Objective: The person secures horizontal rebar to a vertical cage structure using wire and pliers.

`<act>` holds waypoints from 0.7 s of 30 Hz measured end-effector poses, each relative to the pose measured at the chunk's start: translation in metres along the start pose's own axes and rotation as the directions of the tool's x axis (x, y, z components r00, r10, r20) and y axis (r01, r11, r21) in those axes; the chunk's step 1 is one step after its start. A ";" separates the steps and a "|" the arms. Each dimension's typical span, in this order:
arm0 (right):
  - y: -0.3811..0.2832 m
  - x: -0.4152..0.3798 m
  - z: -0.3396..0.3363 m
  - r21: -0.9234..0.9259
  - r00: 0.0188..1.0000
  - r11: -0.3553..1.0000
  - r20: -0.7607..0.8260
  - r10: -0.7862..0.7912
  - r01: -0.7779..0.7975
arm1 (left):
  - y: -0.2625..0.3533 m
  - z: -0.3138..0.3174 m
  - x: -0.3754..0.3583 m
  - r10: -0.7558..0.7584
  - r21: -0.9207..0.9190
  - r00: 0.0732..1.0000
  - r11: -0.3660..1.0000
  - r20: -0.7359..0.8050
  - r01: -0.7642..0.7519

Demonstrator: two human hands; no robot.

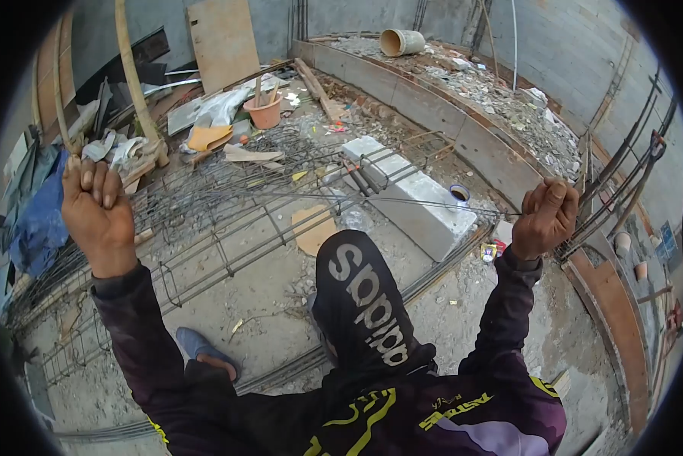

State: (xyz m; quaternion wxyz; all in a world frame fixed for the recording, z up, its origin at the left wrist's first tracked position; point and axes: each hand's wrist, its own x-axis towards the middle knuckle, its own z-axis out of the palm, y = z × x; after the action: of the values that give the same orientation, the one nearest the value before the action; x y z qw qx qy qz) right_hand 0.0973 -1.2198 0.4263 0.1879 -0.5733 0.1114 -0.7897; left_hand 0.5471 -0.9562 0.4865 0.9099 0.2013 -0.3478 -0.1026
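Observation:
My left hand (99, 216) is raised at the left in a closed fist, thumb up; whatever its fingers hold is hidden. My right hand (545, 218) is also closed, at the right. Thin dark wire (463, 207) runs into its fingers from the middle of the view. Below and between my hands lies a long rebar cage (223, 251) of bars and square stirrups. Beside it rests a pale rectangular block (425, 209), with a dark-handled tool (361, 179) at its left part, perhaps pincers. A dark roll (459, 193) sits near the block's right end.
An orange bucket (264, 112) stands among scrap and sacks. A blue tarp (39, 220) lies at far left. Behind a low concrete beam (432, 114), a dirty bucket (401, 43) lies on rubble. Upright rebar (638, 163) rises at right. Long bars (296, 368) cross near my feet.

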 end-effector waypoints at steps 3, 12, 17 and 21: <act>0.023 -0.057 0.020 -0.210 0.842 0.977 0.533 0.081 0.039 | 0.049 0.001 0.017 0.122 -0.132 0.974 0.986 0.192 -0.098; -0.043 -0.104 0.061 -0.149 -0.211 0.841 0.977 0.043 -0.521 | 0.085 -0.047 0.053 0.239 -0.154 0.968 0.956 -0.074 -0.248; -0.034 -0.106 0.048 -0.004 -0.082 0.785 0.995 -0.060 -0.620 | 0.119 -0.052 0.052 0.253 -0.097 0.967 0.964 0.042 -0.248; -0.055 -0.102 0.072 0.232 0.061 0.885 0.972 -0.227 -0.404 | 0.138 -0.055 0.049 0.264 -0.126 0.964 0.958 0.033 -0.258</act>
State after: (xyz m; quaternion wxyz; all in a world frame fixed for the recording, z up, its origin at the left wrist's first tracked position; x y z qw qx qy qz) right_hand 0.1846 -1.1241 0.3822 0.3890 -0.8841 -0.1973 -0.1677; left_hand 0.6263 -0.8322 0.5387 0.9170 0.0959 -0.3870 -0.0075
